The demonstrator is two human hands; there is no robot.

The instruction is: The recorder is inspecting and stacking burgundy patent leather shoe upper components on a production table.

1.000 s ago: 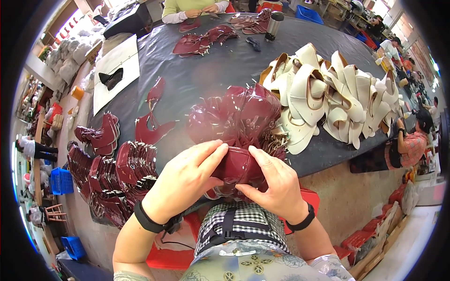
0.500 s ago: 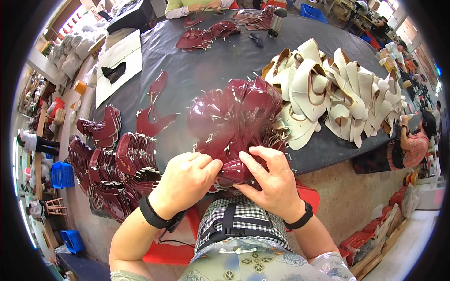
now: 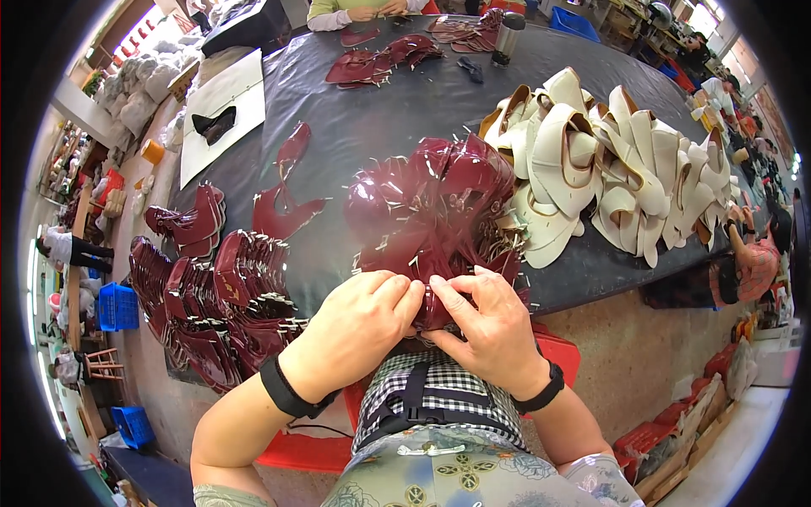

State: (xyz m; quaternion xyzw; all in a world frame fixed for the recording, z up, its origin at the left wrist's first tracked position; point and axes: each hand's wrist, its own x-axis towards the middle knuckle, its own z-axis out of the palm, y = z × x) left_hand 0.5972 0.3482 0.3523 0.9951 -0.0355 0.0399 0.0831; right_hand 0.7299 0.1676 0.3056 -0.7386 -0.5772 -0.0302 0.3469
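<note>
Maroon patent shoe-upper piece (image 3: 432, 297): pinched between left hand (image 3: 359, 325) and right hand (image 3: 490, 325) (both closed on it), steadied over table edge (image 3: 591, 279).

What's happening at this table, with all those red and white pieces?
A person is working a glossy dark red shoe piece between both hands, left hand and right hand, at the near edge of a dark table. A heap of the same red pieces lies just beyond, cream pieces to the right, stacked red ones to the left.
</note>
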